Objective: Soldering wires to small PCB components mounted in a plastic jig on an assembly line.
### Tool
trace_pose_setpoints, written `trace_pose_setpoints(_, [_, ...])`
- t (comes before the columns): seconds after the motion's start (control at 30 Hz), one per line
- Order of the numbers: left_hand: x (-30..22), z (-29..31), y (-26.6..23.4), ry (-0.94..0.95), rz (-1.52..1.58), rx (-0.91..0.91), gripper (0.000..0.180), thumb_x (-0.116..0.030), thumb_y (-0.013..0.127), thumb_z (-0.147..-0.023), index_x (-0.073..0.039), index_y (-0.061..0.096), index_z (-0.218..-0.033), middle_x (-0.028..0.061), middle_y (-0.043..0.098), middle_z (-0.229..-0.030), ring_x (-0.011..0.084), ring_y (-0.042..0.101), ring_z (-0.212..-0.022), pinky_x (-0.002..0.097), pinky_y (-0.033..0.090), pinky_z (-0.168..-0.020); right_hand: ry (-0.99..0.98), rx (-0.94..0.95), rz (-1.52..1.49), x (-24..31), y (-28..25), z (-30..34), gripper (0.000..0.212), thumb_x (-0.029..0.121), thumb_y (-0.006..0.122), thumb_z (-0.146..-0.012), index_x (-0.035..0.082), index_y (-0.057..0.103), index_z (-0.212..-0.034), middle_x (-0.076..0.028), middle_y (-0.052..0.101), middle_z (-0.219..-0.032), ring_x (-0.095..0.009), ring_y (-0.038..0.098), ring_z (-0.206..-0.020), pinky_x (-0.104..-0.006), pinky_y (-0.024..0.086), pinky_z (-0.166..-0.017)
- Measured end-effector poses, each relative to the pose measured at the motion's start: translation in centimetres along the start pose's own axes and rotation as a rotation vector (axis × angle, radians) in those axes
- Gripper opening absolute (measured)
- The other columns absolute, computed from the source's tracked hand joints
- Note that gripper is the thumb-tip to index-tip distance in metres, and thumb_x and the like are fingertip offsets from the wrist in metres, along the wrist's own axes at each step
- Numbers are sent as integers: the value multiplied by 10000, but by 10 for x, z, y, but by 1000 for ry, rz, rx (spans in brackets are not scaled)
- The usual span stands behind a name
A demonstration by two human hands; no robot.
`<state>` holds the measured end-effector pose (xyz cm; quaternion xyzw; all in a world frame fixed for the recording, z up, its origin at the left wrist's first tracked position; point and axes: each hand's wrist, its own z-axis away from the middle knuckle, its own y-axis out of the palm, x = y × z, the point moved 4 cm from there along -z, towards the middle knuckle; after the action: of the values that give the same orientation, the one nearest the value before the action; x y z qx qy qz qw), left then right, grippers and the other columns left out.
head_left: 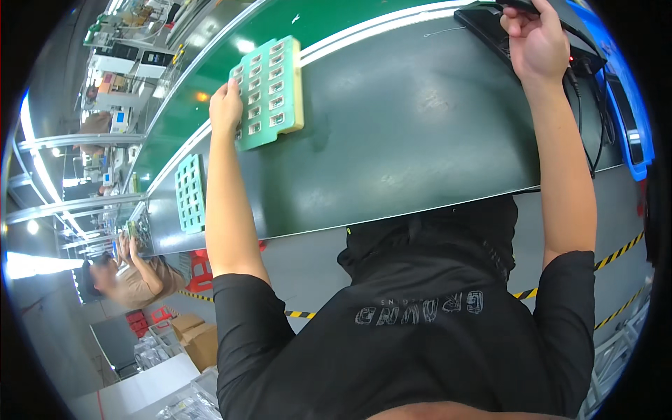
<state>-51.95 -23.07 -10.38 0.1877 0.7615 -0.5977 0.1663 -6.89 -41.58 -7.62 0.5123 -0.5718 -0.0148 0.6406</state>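
On the left, my left hand (226, 108) grips the near-left edge of a green foam tray (264, 94). Rows of pockets in it hold small metallic parts, and its side is pale yellow. The tray looks slightly tilted; whether it touches the bench cannot be told. Far to the right, my right hand (537, 45) is closed on a black handheld object (519, 5), partly cut off by the upper edge of the view, so its kind is unclear. Beneath and beside that hand sits a black device (483, 29) with a small red light and cables.
A second green tray (189, 194) lies on the dark bench (378, 140) at the left. Black cables (595, 119) hang beside a blue bin (633, 133) at the right. A green conveyor strip (210, 66) runs along the far side. Another person (143, 276) works at far left.
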Motion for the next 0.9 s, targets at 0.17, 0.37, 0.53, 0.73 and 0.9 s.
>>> trace_pose_setpoints(0.17, [-48,8,27,377,39,137,450,-367,479,-876,-4,589,-1119,197,611,-1010,337,571,-988,353,426,-858,9,-14,7,-1,13,5,229,252,516,-885,53,589,-797,-73,555,-603,-119,460,-410,-240,373,-424])
trace_pose_setpoints(0.37, [-148,58,51,718,296,439,573,-420,567,-830,3,529,-1214,186,513,-1223,304,509,-1113,342,395,-937,-25,73,-12,0,19,-6,242,265,488,-897,62,582,-802,-68,556,-625,-122,459,-439,-244,375,-451])
trace_pose_setpoints(0.53, [-195,96,74,1064,306,550,573,-398,634,-772,0,559,-1177,165,548,-1182,288,553,-1035,339,431,-879,-24,117,-29,-9,-5,-14,261,284,482,-902,69,575,-786,-68,558,-626,-122,461,-442,-243,369,-451])
trace_pose_setpoints(0.73, [-190,101,68,1075,341,733,506,-216,608,-755,-17,538,-1216,161,559,-1198,245,525,-1046,333,386,-934,-34,20,86,-12,-1,-3,268,298,562,-887,57,586,-771,-56,541,-606,-108,451,-433,-229,360,-430])
trace_pose_setpoints(0.9, [-216,143,28,1147,44,378,741,-461,633,-722,-4,466,-1280,210,442,-1325,365,458,-1171,414,313,-999,-68,1,191,-8,-5,-5,240,270,569,-887,42,576,-814,-65,543,-629,-102,451,-446,-222,363,-438])
